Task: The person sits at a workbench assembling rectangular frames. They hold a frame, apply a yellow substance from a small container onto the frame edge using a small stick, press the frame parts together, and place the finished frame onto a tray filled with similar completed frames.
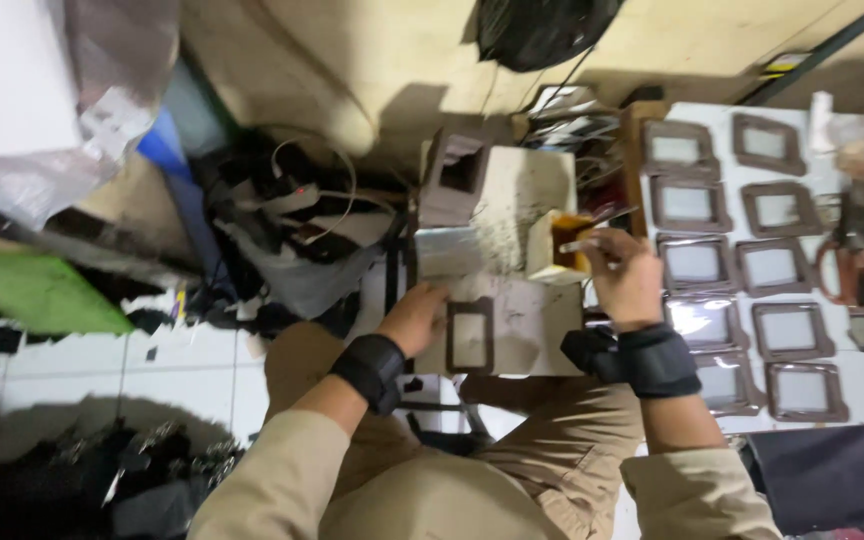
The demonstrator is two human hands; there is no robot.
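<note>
Left hand (414, 315): fingers flat and together, pressing beside the brown frame piece (470, 337) on the small work board (527, 325); black wrist band
Right hand (624, 275): fingers curled shut on a thin brush (592, 243), its tip in the glue box (559, 243)
Frame pieces: one under the hands; about eleven laid in rows on the white table (722, 110) to the right
Scissors (847, 262): one pair, reddish handles, right edge
Green sheet (37, 290): flat, far left

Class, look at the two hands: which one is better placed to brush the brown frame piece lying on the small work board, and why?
Probably the right hand: it holds the brush at the glue pot. The left hand is pressing beside the frame piece, steadying it.
</note>
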